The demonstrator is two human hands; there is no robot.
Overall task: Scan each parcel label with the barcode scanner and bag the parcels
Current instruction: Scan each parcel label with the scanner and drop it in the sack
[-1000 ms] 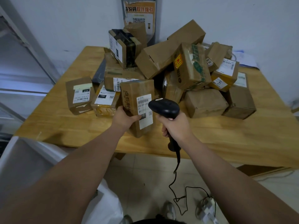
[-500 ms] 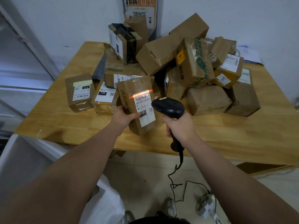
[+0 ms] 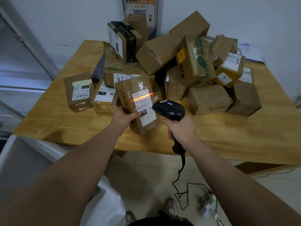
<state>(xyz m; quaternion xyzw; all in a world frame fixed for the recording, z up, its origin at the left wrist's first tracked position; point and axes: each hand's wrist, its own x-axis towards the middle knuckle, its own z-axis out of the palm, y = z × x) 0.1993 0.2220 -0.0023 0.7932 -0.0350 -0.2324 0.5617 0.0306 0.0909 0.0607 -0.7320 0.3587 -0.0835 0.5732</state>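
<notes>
Left hand [image 3: 125, 117] grips the box [image 3: 130, 88], right hand [image 3: 180, 129] grips the scanner [image 3: 169, 109]. Hold both steady, red line [image 3: 143, 96] across the label [image 3: 145, 111].

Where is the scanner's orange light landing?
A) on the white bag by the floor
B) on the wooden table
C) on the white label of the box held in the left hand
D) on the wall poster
C: the orange line crosses the label of the parcel gripped by the left hand, with the right hand aiming the scanner at it.
</notes>
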